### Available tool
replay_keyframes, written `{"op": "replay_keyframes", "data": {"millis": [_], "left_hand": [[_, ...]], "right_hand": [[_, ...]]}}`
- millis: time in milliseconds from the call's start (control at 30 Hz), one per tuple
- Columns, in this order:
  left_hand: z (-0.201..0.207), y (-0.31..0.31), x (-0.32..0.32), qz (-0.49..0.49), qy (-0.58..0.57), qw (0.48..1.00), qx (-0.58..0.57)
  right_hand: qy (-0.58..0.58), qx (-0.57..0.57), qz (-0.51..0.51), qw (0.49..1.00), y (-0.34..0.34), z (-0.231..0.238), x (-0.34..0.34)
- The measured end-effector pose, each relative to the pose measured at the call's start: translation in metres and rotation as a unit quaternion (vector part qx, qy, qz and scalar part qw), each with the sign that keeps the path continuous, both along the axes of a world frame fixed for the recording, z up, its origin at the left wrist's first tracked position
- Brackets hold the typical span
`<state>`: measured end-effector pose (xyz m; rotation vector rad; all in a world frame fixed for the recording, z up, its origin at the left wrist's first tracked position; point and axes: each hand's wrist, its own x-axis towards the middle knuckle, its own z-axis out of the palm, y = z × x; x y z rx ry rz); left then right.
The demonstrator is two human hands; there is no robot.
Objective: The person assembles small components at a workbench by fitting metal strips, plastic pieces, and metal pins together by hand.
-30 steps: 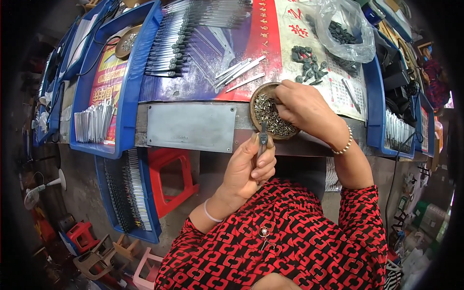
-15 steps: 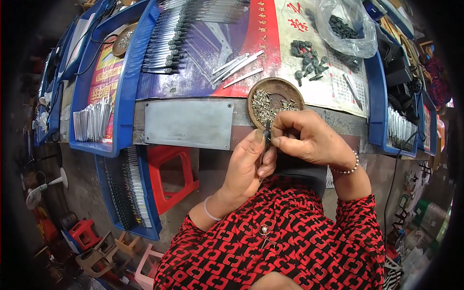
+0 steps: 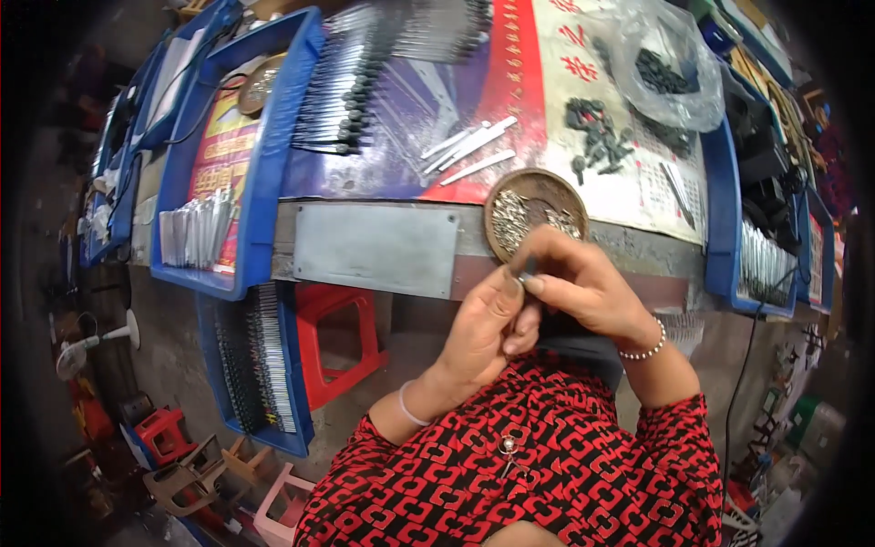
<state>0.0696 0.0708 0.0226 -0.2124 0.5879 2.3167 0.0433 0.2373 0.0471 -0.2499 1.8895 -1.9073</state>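
My left hand (image 3: 483,333) is closed, thumb pressed against its fingers, on a small black part (image 3: 529,265) that shows only as a dark bit between the fingertips. My right hand (image 3: 588,292) meets it from the right, thumb and forefinger pinched at the same spot; whatever that pinch holds is hidden. Just beyond both hands, a round wooden bowl (image 3: 492,232) holds many small metal pins (image 3: 510,217). Farther off lie a loose heap of black plastic parts (image 3: 597,137) and several flat silver strips (image 3: 474,150).
Long silver pieces with black ends (image 3: 337,100) lie in rows at the far left. A clear plastic bag (image 3: 697,105) of black parts stands far right. Blue trays (image 3: 262,182) flank the bench, whose front edge bears a metal plate (image 3: 374,246). A red stool (image 3: 314,365) stands below.
The whole scene has shifted slightly right and down in the picture. Both hands stay together, fingertips closer around the black part, which shows less than before.
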Motion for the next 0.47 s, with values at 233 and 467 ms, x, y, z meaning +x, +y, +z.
{"op": "replay_keyframes", "data": {"millis": [233,467], "left_hand": [[-0.004,0.002,0.002,-0.029,-0.018,0.997,0.074],[-0.001,-0.016,-0.005,-0.037,-0.007,0.998,0.055]], "right_hand": [[0.119,-0.01,-0.029,0.992,-0.003,-0.002,0.005],[0.074,0.044,-0.09,0.992,0.008,0.011,-0.007]]}}
